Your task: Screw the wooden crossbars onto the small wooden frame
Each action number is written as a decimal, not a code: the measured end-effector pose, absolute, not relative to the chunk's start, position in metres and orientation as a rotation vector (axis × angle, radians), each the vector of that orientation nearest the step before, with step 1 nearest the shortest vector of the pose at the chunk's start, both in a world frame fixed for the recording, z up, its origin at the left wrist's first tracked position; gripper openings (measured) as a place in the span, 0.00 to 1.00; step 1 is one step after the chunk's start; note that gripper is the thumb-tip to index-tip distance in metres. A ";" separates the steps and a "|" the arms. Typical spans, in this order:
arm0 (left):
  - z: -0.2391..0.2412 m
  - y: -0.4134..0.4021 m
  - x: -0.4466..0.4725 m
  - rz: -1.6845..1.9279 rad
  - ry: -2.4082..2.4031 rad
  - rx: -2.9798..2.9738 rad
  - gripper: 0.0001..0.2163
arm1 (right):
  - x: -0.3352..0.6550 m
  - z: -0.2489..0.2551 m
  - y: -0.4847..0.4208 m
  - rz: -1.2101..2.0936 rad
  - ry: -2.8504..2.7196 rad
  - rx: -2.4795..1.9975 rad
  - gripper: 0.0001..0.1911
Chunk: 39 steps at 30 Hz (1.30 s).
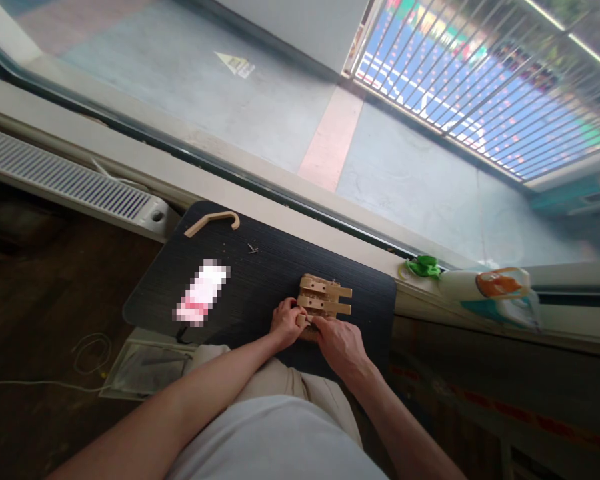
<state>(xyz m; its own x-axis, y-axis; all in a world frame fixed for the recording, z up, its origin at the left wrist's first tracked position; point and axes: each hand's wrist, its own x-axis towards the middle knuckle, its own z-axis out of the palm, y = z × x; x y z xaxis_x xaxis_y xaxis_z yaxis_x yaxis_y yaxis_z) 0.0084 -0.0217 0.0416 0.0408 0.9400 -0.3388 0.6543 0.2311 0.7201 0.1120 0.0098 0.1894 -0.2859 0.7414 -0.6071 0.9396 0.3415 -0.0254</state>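
On the dark table, a rough brown base carries two pale wooden pieces, an upper piece (325,289) and a middle piece (324,306), lying side by side. Each has dark round holes and a narrower tab at its right end. At the near edge of this stack, my left hand (286,323) is closed on a smaller wooden piece (301,321), pressing it from the left. My right hand (341,341) meets it from the right, fingers pinched together beside the left fingertips. What the right fingers grip is hidden.
A bent wooden strip with a hooked end (214,219) and several small metal bits (252,249) lie on the black table (265,267). A blurred-out phone-like object (203,292) sits left. Behind are the window sill (330,237), a radiator (70,173) and a green wrapper (424,267).
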 end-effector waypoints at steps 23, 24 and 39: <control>0.055 -0.023 0.006 0.320 1.691 1.551 0.08 | 0.114 0.192 0.013 -0.515 2.105 1.433 0.11; 0.055 -0.024 0.005 0.317 1.692 1.564 0.08 | 0.114 0.191 0.013 -0.507 2.101 1.433 0.11; 0.047 -0.025 0.001 0.308 1.667 1.597 0.11 | 0.110 0.191 0.011 -0.458 2.089 1.441 0.10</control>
